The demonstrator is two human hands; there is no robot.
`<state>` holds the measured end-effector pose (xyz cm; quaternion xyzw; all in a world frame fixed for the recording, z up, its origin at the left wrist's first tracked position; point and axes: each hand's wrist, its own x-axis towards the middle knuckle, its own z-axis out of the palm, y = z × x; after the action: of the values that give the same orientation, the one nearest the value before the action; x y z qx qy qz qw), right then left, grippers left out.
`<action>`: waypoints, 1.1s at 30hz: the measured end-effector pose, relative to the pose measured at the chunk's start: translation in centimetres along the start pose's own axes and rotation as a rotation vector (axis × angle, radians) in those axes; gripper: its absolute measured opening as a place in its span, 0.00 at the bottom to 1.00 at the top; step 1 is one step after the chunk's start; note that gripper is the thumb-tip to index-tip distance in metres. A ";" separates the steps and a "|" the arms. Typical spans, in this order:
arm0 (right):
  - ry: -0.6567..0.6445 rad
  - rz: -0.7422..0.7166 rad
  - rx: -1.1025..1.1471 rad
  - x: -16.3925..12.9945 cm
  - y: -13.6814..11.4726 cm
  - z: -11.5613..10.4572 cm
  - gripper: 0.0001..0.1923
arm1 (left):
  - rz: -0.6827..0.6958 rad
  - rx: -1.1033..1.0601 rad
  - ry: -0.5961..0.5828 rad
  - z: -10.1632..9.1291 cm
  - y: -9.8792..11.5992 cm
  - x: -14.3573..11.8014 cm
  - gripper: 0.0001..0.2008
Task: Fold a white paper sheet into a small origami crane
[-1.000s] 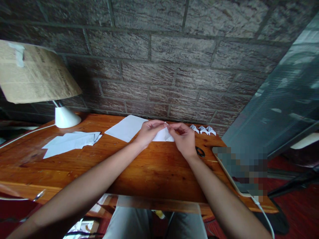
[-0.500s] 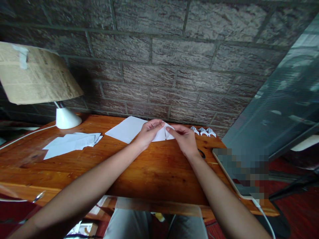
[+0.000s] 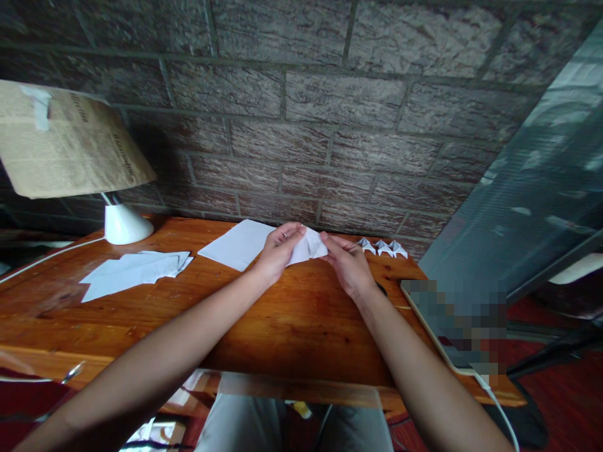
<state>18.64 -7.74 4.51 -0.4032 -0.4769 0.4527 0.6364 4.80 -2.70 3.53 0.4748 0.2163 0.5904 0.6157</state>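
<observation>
Wooden desk (image 3: 292, 326) — hands' grip half-hides folded paper (image 3: 311, 245).

A home desk corner, by the look of it; varnished wooden surface (image 3: 282, 326) pushed against a rough brick wall (image 3: 330, 113), white-based lamp (image 3: 123, 223) with a newspaper shade, loose white paper sheets (image 3: 136, 270) scattered, small folded paper pieces (image 3: 384, 248) lined up, red floor (image 3: 556, 389) beyond
</observation>
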 end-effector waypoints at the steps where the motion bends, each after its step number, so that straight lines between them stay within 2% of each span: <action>1: 0.012 -0.001 -0.011 0.0 0.0 0.0 0.16 | 0.018 -0.004 0.021 0.0 -0.1 0.0 0.17; 4: 0.028 -0.056 -0.072 0.1 0.2 -0.1 0.17 | 0.039 0.003 0.034 0.1 -0.2 0.0 0.17; 11: 0.083 -0.212 -0.250 0.3 0.6 -0.9 0.17 | -0.071 0.123 -0.090 -0.4 0.0 0.0 0.14; 17: 0.060 -0.139 -0.209 0.5 0.5 -1.2 0.16 | -0.105 0.160 -0.105 -0.7 0.0 0.0 0.15; 23: 0.023 -0.188 -0.248 0.4 -0.1 -1.3 0.14 | -0.096 0.176 -0.116 -0.6 0.3 -0.2 0.16; 27: -0.028 -0.148 -0.244 0.4 -0.1 -1.3 0.17 | -0.104 0.142 -0.093 -0.5 0.1 -0.2 0.16; 33: -0.027 -0.049 -0.172 0.7 0.1 -1.4 0.24 | -0.113 0.110 -0.049 -0.3 0.0 0.0 0.17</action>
<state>20.06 -7.14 4.25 -0.4385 -0.5322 0.3998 0.6039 4.51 -2.61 3.35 0.5094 0.2599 0.5300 0.6262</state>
